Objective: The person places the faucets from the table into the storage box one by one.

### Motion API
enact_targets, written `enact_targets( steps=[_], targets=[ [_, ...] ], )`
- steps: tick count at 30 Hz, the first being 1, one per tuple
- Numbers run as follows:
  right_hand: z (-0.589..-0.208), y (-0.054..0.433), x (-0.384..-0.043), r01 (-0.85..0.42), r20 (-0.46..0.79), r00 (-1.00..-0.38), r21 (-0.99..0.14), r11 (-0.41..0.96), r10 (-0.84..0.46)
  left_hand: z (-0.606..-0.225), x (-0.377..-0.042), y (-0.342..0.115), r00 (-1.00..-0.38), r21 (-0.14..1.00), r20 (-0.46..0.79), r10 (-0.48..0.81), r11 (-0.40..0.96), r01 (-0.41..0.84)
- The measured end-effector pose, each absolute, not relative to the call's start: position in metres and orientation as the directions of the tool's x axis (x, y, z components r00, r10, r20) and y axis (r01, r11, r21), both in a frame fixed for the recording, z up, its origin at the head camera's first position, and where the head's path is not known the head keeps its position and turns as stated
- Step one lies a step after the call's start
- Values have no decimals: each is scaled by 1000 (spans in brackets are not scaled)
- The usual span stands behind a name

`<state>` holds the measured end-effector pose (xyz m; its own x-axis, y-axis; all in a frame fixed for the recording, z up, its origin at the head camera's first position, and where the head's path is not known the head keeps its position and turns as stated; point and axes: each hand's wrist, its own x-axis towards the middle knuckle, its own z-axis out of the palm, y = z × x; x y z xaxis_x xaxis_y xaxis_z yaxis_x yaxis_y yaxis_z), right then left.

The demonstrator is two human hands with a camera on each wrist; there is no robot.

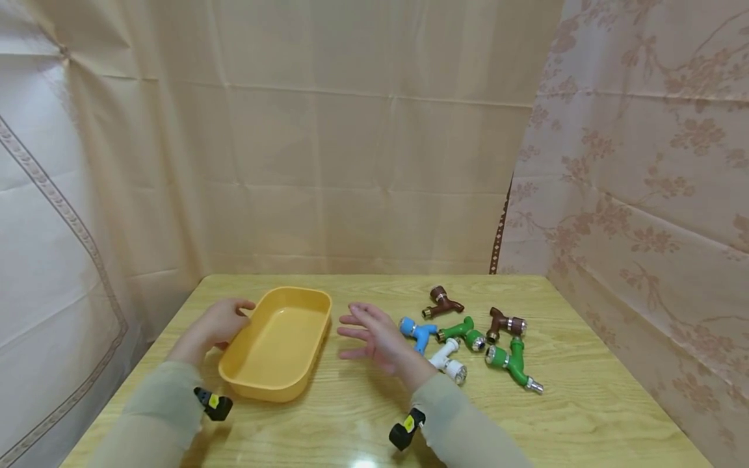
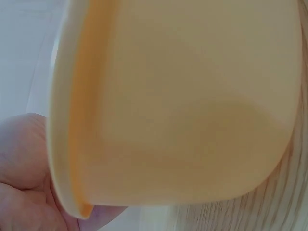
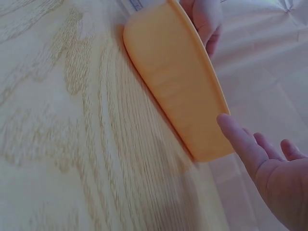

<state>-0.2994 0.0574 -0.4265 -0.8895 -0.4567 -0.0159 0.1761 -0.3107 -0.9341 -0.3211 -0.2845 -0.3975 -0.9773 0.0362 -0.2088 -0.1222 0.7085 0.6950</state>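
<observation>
A yellow plastic basin [image 1: 275, 348] sits on the left part of the table. My left hand [image 1: 225, 322] is at its left side, with relaxed fingers against the outside of the rim; in the left wrist view the palm [image 2: 24, 178] shows beyond the rim and some fingers are hidden behind the wall. My right hand [image 1: 374, 338] is held up between the basin and a group of taps, its fingers spread toward the basin and holding nothing. In the right wrist view, a fingertip of the right hand [image 3: 284, 183] overlaps the basin's rim [image 3: 211, 72].
Right of my right hand lie a blue tap [image 1: 420, 333], a white tap [image 1: 449, 364], a green tap [image 1: 465, 333], another green tap [image 1: 515, 364] and two brown taps, one farther back [image 1: 442, 303] and one right [image 1: 502, 325]. Curtains surround the wood-patterned table [image 1: 585, 403].
</observation>
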Motion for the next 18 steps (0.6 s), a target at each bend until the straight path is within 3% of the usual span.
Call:
enact_targets(
  steps=[18],
  targets=[
    [-426,71,-298,182,-14,-891,-926,-329,-454,-400,-317,-266,-983,717,-164,87,695,-58]
  ],
)
